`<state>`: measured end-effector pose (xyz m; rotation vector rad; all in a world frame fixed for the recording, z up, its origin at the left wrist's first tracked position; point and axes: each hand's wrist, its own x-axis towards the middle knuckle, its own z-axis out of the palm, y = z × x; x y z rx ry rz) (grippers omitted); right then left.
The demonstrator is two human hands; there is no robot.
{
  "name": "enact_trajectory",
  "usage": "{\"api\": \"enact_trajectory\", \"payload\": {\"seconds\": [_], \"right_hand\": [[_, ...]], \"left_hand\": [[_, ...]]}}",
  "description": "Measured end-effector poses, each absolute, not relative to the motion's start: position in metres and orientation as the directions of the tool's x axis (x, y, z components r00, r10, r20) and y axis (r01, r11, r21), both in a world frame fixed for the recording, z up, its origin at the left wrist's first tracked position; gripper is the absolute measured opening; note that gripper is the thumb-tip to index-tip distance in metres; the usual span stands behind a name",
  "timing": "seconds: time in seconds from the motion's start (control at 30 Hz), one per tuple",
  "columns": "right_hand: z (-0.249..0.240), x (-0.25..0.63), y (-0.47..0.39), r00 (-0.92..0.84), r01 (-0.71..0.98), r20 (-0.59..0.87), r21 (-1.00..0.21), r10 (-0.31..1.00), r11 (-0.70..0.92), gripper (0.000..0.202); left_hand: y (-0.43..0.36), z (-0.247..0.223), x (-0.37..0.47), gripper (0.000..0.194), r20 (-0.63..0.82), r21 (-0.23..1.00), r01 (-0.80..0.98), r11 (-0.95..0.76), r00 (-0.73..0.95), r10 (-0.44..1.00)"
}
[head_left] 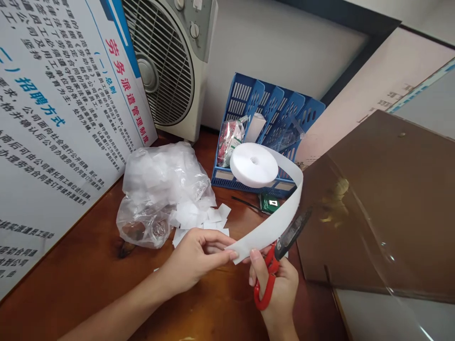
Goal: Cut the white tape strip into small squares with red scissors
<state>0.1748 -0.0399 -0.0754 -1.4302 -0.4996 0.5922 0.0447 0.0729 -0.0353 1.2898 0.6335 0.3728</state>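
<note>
White strip (272,226) is pinched by the left hand (195,259), red-handled scissors (282,245) by the right hand (283,290). “劳务派遣管理制度” is printed on the board (67,116).

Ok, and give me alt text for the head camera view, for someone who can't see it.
A person's left hand pinches the end of a white strip curving up to its roll, while the right hand holds red-handled scissors beside the strip. Beyond them on a wooden table are a plastic bag, loose white pieces and a blue file rack.
</note>
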Motion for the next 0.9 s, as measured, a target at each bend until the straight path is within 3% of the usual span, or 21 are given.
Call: {"api": "enact_trajectory", "payload": {"seconds": [0.27,0.47,0.7,0.9], "right_hand": [[-0.082,0.178,-0.038,0.717,0.035,0.039,-0.999,0.696,0.019,0.023],[-0.074,0.173,-0.036,0.749,-0.074,-0.087,-0.996,0.657,-0.046,0.025],[-0.08,0.171,-0.035,0.805,-0.188,-0.153,-0.982,0.573,0.002,0.039],[-0.078,0.167,-0.033,0.811,-0.185,-0.139,-0.983,0.568,0.023,0.033]], "left_hand": [[0.078,-0.04,0.045,0.034,-0.283,0.942,0.104,0.32,0.758,0.587],[0.074,-0.047,0.047,0.03,-0.27,0.939,0.062,0.339,0.744,0.611],[0.067,-0.045,0.054,0.032,-0.288,0.916,0.018,0.4,0.722,0.629],[0.063,-0.048,0.057,0.026,-0.211,0.961,0.027,0.274,0.712,0.67]]}}
